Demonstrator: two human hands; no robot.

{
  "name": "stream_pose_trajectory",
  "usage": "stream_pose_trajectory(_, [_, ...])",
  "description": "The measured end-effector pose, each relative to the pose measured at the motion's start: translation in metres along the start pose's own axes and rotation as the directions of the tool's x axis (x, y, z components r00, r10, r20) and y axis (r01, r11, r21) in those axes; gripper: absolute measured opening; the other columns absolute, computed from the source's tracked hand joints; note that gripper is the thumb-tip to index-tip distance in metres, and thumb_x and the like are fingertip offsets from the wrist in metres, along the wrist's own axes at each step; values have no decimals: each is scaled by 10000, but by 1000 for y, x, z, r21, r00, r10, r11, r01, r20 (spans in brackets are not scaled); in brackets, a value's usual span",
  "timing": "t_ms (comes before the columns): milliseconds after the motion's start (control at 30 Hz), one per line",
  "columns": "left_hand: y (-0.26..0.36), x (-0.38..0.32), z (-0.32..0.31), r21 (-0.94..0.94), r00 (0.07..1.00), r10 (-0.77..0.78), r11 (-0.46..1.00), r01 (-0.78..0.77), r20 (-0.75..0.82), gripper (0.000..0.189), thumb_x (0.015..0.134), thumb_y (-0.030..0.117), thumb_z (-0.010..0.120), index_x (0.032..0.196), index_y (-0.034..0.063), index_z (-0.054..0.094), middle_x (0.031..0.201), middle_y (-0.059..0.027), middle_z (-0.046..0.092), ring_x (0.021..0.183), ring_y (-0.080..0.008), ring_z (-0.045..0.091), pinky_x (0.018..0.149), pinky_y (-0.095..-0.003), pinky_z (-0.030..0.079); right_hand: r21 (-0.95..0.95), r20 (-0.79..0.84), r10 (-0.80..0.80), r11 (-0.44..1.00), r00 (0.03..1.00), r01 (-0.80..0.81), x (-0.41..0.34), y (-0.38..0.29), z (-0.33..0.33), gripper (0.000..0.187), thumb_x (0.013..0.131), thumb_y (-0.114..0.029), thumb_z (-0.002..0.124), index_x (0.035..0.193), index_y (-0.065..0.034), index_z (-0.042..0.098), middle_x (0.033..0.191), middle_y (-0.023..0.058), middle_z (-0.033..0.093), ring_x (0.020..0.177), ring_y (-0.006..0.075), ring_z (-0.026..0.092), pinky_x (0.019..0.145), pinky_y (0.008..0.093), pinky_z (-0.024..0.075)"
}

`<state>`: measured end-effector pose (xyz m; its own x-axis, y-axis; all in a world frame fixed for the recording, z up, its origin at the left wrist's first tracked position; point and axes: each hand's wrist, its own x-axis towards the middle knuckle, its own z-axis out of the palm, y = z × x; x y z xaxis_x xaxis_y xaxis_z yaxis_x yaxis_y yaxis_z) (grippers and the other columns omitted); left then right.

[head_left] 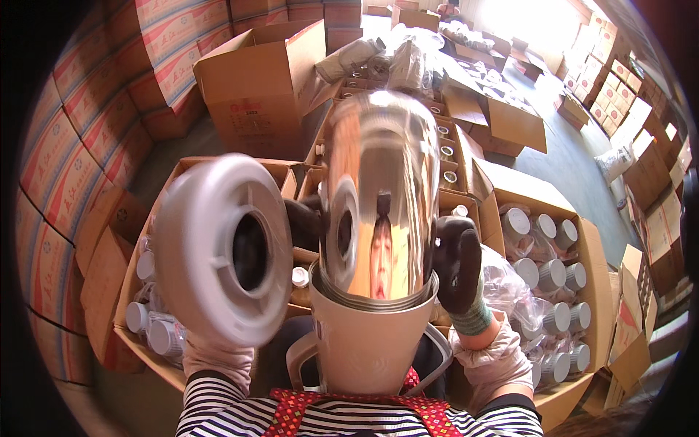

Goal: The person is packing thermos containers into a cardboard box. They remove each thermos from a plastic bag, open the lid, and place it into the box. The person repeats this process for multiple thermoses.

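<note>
A mirror-silvered vacuum flask liner (382, 191) stands upright with its lower end inside the mouth of a beige thermos shell (371, 338). The shell has a side handle (300, 358) and a carrying bail (439, 355), and sits before my lap. My left hand (303, 223), in a dark glove, is mostly hidden behind a pale plastic ring-shaped thermos part (185, 257) that it holds; its visible fingers reach the liner's left side. My right hand (458, 262), also gloved, grips the liner's right side near the shell's rim.
Open cartons of bagged, grey-capped bottles stand at right (554, 273) and left (150, 328). Ahead is a divided carton (448, 158). A tall open carton (256, 109) stands beyond, at the left. Stacked printed boxes (60, 191) form a wall there. A person (449, 7) is far back.
</note>
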<state>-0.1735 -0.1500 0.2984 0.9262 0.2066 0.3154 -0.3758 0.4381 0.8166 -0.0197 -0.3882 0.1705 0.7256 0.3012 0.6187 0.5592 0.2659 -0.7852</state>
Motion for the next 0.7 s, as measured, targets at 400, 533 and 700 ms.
stream_pose_trajectory(400, [-60, 35, -172, -333, 971, -217, 913, 237, 97, 589, 1076, 422, 513, 1514, 32, 456, 1550, -214, 488, 1377, -374, 525, 1158, -487, 443, -193, 298, 134, 978, 945, -78, -1, -9, -27, 387, 1145, -157, 379, 1513, -41, 411, 1413, 173, 533, 1285, 289, 577, 1125, 484, 469])
stream_pose_trajectory(533, [-73, 44, -164, 907, 853, 504, 285, -311, 135, 585, 1074, 333, 554, 1531, 5, 391, 1490, -211, 518, 1380, -359, 509, 1124, -426, 468, 163, 323, 301, 916, 897, -366, 31, -33, 6, 487, 1125, -235, 431, 1555, -12, 383, 1486, 197, 485, 1322, 307, 548, 1106, 441, 493])
stream_pose_trajectory(700, [-80, 63, -91, 563, 844, 436, 631, -534, 312, 724, 994, 564, 624, 1465, 33, 484, 1516, -226, 511, 1378, -340, 528, 1167, -490, 412, 480, 296, 291, 778, 910, -405, 44, -14, 22, 728, 1079, -464, 516, 1627, -55, 266, 1545, 147, 436, 1370, 272, 489, 1119, 423, 453])
